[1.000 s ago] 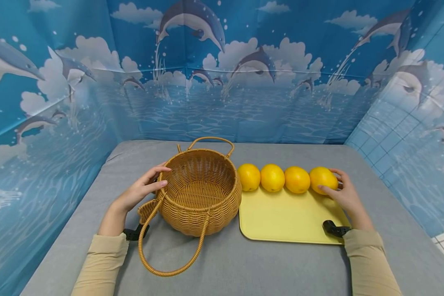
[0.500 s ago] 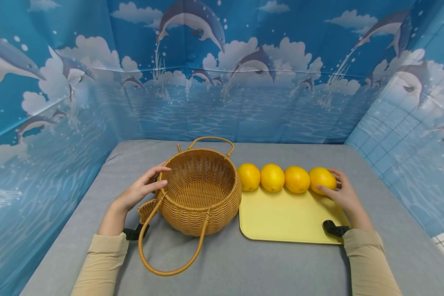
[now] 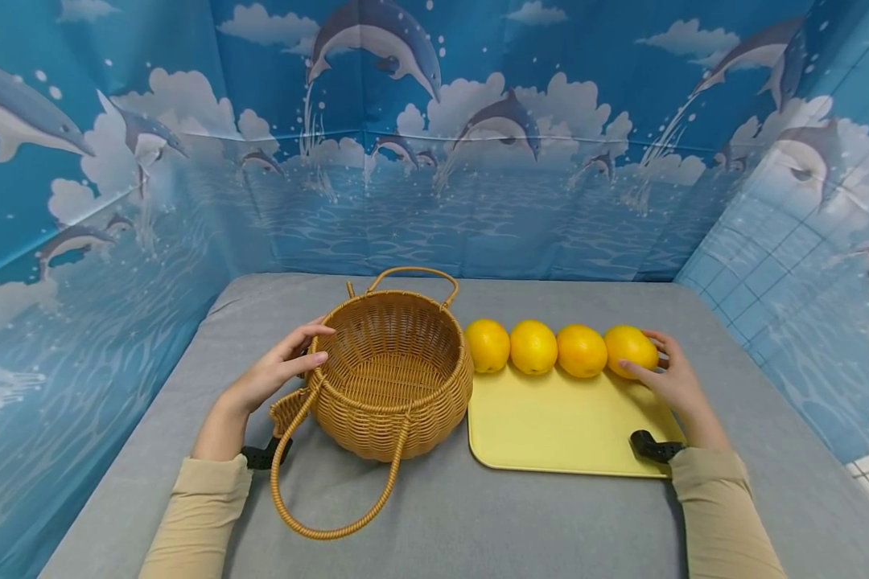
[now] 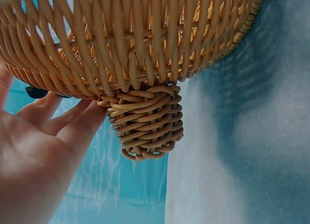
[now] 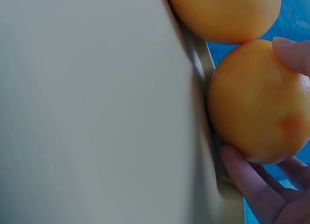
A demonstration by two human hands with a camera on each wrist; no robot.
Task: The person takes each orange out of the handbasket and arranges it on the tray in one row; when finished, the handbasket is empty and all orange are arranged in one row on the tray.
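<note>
In the head view, a round wicker basket (image 3: 434,418) stands upright on the grey surface, its long handle folded down toward the front. My left hand (image 3: 268,374) holds its left rim, thumb and fingertip over the edge. The left wrist view shows other fingers (image 4: 80,124) against the outer wall, beside a small woven fin (image 4: 147,124). My right hand (image 3: 677,382) grips the rightmost orange (image 3: 628,350), thumb on the near side and fingers around the far side. That orange (image 5: 259,103) sits at the rim of the yellow tray (image 3: 558,426), touching its neighbour.
Beside the held orange, three more oranges, including a left one (image 3: 488,346), form a row along the tray's back edge, close to the basket. A second handle (image 3: 414,271) rises at the basket's back. Dolphin-printed curtains (image 3: 434,217) enclose the grey table (image 3: 521,531) on the back and sides.
The rightmost orange has shifted very slightly left, toward its neighbour, under my right hand. My left hand and the basket stay in place.
</note>
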